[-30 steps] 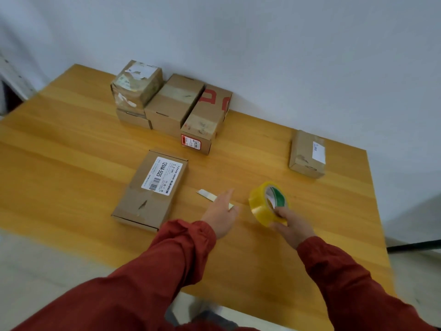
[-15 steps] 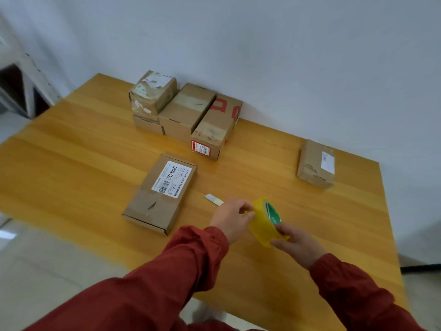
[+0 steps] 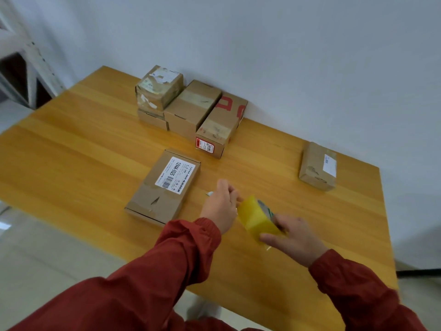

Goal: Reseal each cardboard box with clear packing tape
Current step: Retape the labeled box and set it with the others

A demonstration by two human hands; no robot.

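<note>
Holding the yellowish tape roll (image 3: 257, 218) in the right grip (image 3: 296, 237), fingers wrapped round it, just above the near part of the desk (image 3: 71, 151), with the left grip (image 3: 222, 207) curled against the roll's rim, no telling whether pinching anything. Just beyond, leftward, a flat labelled box (image 3: 164, 187) lying on the desk. Farthest back, a huddle of boxes (image 3: 191, 108) against the wall (image 3: 310, 68), and a lone box (image 3: 317, 166) at right

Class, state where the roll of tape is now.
Head view, lower centre: the roll of tape is gripped by the right hand above the table, left hand beside it, right of the labelled box.
</note>
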